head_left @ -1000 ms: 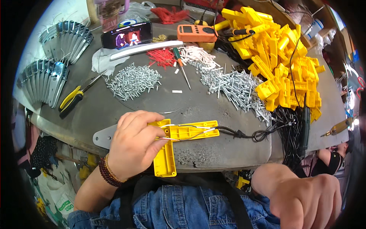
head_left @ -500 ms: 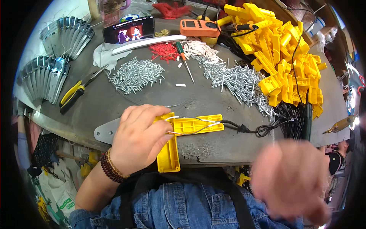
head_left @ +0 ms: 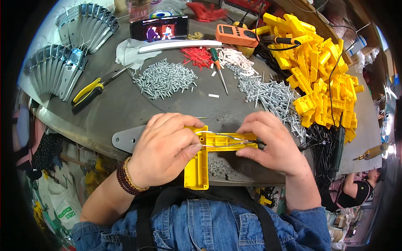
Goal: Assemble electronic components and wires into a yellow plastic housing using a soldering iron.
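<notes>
A yellow T-shaped plastic housing (head_left: 196, 169) lies at the table's front edge, its hollow side up. My left hand (head_left: 165, 146) is closed over its left part, thumb and fingertips by the wires where they enter the middle. Thin wires (head_left: 222, 145), white and dark, run along the housing's right arm. My right hand (head_left: 274, 144) grips the end of that arm, fingers on the far side and thumb on the near side, where the black cable (head_left: 261, 143) comes out. A grey metal plate (head_left: 125, 139) with holes sticks out from under my left hand.
Beyond my hands lie silver screws (head_left: 163, 79), red pieces (head_left: 197, 57), a screwdriver (head_left: 220, 73) and long screws (head_left: 276, 98). Pliers (head_left: 88, 94) and metal blades (head_left: 50, 69) are left. Yellow housings (head_left: 324, 92) and black cables (head_left: 320, 157) are right; a phone (head_left: 160, 29) stands behind.
My right hand, blurred and off the table's near right side before, has come in to the housing's right end and cable. My left hand stays on the housing. The whole view has shifted slightly.
</notes>
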### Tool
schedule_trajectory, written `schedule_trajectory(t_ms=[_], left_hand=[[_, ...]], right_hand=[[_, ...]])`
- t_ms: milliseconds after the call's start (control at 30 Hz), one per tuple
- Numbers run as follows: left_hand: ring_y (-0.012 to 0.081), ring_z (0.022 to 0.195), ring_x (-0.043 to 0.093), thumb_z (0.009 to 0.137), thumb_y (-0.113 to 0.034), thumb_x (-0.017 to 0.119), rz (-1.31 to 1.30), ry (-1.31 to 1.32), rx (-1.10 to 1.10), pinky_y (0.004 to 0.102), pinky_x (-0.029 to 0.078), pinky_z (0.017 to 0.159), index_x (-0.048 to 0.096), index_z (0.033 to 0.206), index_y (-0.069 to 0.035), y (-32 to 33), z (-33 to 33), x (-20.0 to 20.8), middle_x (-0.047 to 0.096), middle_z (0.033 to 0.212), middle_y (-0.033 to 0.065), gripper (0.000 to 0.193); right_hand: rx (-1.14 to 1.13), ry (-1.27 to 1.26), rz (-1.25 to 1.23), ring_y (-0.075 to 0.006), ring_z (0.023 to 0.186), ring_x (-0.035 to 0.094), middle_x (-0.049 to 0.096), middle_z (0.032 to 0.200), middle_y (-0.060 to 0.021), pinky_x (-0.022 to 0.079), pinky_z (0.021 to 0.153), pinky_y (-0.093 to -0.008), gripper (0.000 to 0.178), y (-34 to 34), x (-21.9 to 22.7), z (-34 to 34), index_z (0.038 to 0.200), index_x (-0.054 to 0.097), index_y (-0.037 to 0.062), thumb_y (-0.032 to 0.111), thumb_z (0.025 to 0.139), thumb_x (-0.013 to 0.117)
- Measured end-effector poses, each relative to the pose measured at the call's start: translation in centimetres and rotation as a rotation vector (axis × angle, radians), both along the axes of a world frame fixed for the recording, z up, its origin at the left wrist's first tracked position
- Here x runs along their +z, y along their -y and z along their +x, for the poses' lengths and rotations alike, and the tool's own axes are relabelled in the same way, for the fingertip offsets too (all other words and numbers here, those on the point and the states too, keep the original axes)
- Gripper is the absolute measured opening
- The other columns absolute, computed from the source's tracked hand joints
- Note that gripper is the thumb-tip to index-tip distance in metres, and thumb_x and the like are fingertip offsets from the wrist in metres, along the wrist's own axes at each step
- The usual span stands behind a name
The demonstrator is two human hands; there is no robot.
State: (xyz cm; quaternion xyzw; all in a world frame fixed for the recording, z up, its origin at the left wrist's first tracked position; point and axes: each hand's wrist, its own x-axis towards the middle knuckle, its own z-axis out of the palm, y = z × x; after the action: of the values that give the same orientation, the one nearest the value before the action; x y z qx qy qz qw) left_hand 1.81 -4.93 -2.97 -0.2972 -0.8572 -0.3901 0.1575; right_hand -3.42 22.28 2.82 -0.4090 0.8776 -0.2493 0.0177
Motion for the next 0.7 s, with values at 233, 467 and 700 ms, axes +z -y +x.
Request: schedule_trajectory(t_ms=[233,467,700], left_hand=[[0.0277,0.101,0.059,0.086,-0.015,0.068,0.018,-0.025,0.023,0.0411,0.041,0.090,0.062,0.086,-0.009,-0.1,0.1,0.0,0.065,0.111,0.0060,0.008],[0.0302,0.099,0.060,0.086,-0.013,0.066,0.023,-0.002,0.003,0.0415,0.041,0.089,0.061,0.085,-0.006,0.0,0.0,-0.1,0.065,0.110,0.0107,0.009],[0.0297,0.098,0.060,0.086,-0.011,0.065,0.032,-0.007,0.015,0.0411,0.041,0.089,0.061,0.085,-0.006,0.2,0.2,-0.1,0.065,0.109,0.0111,0.006]], right_hand=[[-0.040,0.274,-0.183,-0.0145,0.072,0.058,0.062,0.089,-0.0050,0.045,0.064,-0.0266,0.013,-0.4,0.5,-0.5,0.088,0.066,0.0041,0.011,0.083,0.076],[-0.183,0.444,-0.160,-0.0089,0.066,0.054,0.060,0.073,-0.0017,0.042,0.059,-0.0244,0.012,1.3,0.8,-0.4,0.085,0.072,0.0023,0.012,0.082,0.078],[-0.209,0.402,-0.137,-0.0123,0.063,0.057,0.062,0.072,-0.0051,0.046,0.058,-0.0275,0.022,3.6,0.1,-0.1,0.083,0.070,0.0017,0.018,0.076,0.084]])
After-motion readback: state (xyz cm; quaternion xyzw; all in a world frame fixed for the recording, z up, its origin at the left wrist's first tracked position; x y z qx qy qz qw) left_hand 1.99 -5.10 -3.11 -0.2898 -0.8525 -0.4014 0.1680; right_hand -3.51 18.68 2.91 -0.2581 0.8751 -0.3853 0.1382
